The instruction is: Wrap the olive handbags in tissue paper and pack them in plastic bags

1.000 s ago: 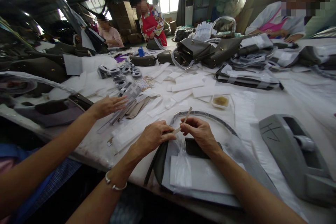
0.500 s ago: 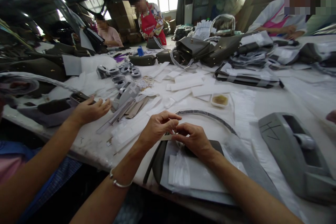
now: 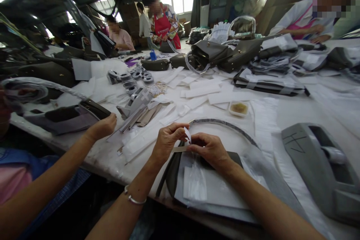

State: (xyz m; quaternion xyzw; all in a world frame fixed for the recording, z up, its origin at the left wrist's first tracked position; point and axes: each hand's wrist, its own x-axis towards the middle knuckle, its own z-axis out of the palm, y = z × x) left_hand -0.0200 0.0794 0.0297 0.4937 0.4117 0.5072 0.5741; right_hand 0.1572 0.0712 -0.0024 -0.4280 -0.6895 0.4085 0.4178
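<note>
My left hand [image 3: 168, 142] and my right hand [image 3: 211, 152] meet over a dark flat bag piece [image 3: 171, 172] at the near table edge. Both pinch a thin tan strip [image 3: 180, 149] lying between them. The left fingertips also lift a small white paper tab [image 3: 188, 134] off it. Under my hands lie a white paper sheet [image 3: 222, 191] and a clear plastic sleeve [image 3: 194, 182]. A dark curved strap [image 3: 225, 125] arcs just beyond my hands.
A co-worker's hand [image 3: 101, 127] reaches from the left toward a dark bag [image 3: 70, 116]. A grey tape dispenser [image 3: 323, 165] stands at the right. Tape rolls [image 3: 132, 78], white strips [image 3: 202, 90], a small glue dish [image 3: 239, 108] and finished bags [image 3: 213, 54] cover the table. Other people work at the far side.
The tan strip went from pointing up to lying flat between my hands, and my left fingers now peel a white tab from it. The co-worker's hand drew back leftward.
</note>
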